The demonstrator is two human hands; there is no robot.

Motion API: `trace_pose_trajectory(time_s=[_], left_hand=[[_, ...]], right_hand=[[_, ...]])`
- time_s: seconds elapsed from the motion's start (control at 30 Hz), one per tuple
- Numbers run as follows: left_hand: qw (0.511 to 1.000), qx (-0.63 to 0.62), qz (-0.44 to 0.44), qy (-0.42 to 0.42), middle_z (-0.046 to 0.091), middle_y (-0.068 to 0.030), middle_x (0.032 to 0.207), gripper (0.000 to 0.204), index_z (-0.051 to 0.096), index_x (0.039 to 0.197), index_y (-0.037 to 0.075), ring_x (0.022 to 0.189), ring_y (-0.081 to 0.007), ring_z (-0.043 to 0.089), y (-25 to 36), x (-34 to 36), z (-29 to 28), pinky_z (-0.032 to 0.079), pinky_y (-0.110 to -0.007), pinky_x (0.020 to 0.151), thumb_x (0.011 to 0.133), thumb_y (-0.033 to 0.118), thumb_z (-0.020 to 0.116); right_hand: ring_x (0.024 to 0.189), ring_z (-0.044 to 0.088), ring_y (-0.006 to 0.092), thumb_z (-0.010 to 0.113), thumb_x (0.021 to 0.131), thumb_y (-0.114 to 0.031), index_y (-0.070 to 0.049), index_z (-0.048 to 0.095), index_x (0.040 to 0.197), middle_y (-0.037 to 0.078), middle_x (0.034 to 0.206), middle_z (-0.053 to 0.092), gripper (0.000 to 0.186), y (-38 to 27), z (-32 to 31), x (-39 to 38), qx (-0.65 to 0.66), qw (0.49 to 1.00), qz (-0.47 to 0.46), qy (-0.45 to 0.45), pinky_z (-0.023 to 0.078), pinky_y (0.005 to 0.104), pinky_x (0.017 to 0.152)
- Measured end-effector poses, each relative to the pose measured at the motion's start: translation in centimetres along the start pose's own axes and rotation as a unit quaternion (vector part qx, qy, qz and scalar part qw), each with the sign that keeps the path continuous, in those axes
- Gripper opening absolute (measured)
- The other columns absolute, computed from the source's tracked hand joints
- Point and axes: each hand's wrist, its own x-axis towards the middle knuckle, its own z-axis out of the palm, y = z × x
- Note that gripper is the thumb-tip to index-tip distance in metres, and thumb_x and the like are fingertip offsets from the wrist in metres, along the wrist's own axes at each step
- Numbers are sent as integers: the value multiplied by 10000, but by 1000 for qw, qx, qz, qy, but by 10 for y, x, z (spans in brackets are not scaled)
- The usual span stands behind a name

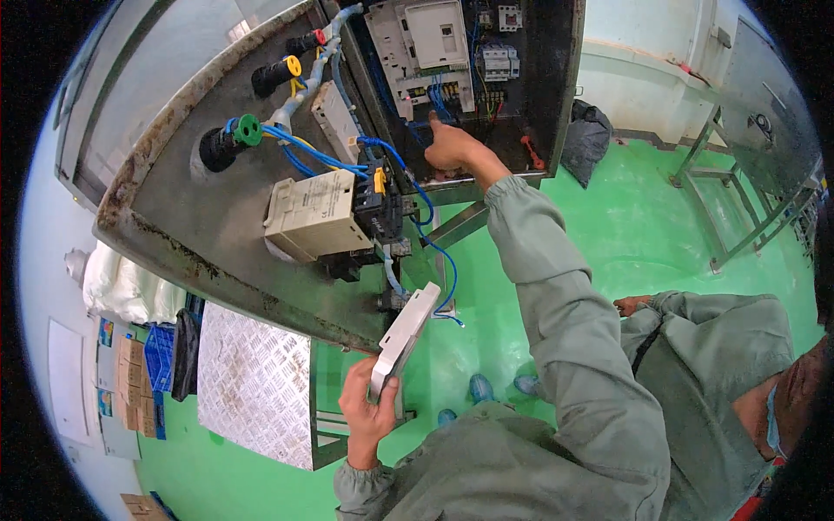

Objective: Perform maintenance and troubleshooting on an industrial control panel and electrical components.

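My left hand [369, 410] grips a narrow light-grey plastic cover [405, 337] by its lower end, holding it tilted below the cabinet door's edge. My right hand [456, 149] reaches into the open electrical cabinet [569, 95], with the index finger stretched out and the other fingers curled. Its fingertip is close to the blue wires [440, 97] under a white drive unit [419, 48]; whether it touches them I cannot tell. Nothing shows in that hand. On the open door [165, 187] sit a beige relay-like box [314, 215] and a black terminal block [375, 204].
Push-button backs, one with a green ring [248, 130], stick out from the door. A loose blue wire [453, 269] hangs off it. A co-worker [712, 373] stands close on my right. Beyond are a black bag [587, 143], a metal stand [747, 200] and a checkered metal plate [252, 382].
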Motion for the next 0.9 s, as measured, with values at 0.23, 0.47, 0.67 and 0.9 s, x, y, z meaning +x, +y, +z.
trace_pose_trajectory(time_s=[0.23, 0.47, 0.67, 0.9], left_hand=[[1000, -20, -3, 1, 659, -183, 1013, 268, 627, 1034, -30, 917, -335, 642, 5, 1, 5, 496, -376, 817, 782, 8, 709], [1000, -10, 10, 8, 662, -183, 1008, 258, 628, 1037, -33, 913, -333, 644, 0, -1, -2, 497, -382, 815, 795, 17, 705], [1000, -15, 1, 6, 662, -179, 998, 246, 632, 1031, -32, 903, -327, 642, 0, 0, 2, 497, -379, 809, 806, 36, 702], [999, -3, 48, 13, 647, -138, 965, 308, 593, 1105, -69, 807, -172, 585, -4, 3, 1, 464, -285, 736, 861, 95, 685]], right_hand=[[718, 694, 297, 503, 772, -82, 20, 109, 1537, 194, 836, 719, 867, 27, 5, 1, 17, 1000, -6, 23, 543, 400, 670], [621, 671, 265, 471, 730, -11, 14, 229, 1521, 221, 878, 700, 828, 52, -6, -50, 121, 991, 60, 9, 514, 380, 592], [839, 688, 324, 489, 711, -35, 8, 255, 1515, 317, 1127, 635, 839, 93, -12, -39, 60, 994, 76, 57, 524, 393, 725], [1006, 643, 415, 495, 720, -77, -33, 185, 1540, 311, 1152, 633, 878, 17, -7, -30, 13, 998, -44, 38, 502, 395, 862]])
